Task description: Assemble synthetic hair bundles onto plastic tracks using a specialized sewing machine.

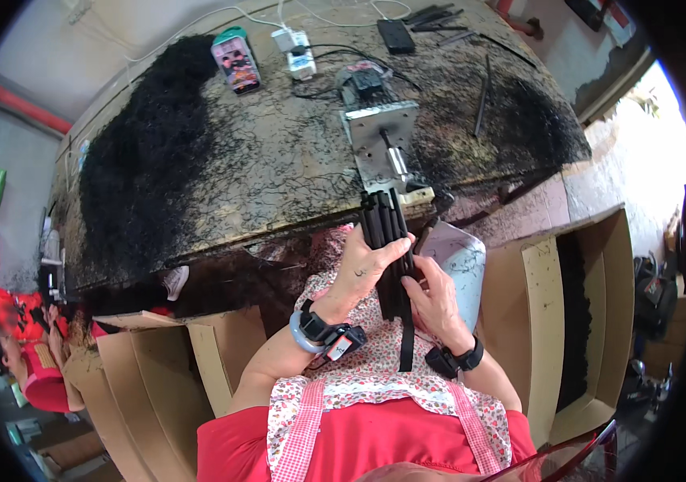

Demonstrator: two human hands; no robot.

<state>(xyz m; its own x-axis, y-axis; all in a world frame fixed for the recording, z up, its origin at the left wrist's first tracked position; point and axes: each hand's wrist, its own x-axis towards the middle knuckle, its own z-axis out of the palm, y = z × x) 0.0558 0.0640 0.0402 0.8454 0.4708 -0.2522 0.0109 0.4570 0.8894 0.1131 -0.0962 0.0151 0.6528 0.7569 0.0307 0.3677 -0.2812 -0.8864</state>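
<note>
A bundle of long, thin black strips stands upright in front of my chest, its upper ends near the table's front edge. My left hand is wrapped round the bundle with the thumb across its front. Lower down, my right hand is closed against the bundle's right side, thumb and fingers on the strips. One strip hangs below the others over my flowered apron. Just beyond the bundle, a small machine with a metal plate and a silver spindle is at the table edge.
Black stringy shavings heap on the table's left. A power strip, phone-like object and black box lie at the back; loose strips lie right. Cardboard boxes flank me. Another person sits far left.
</note>
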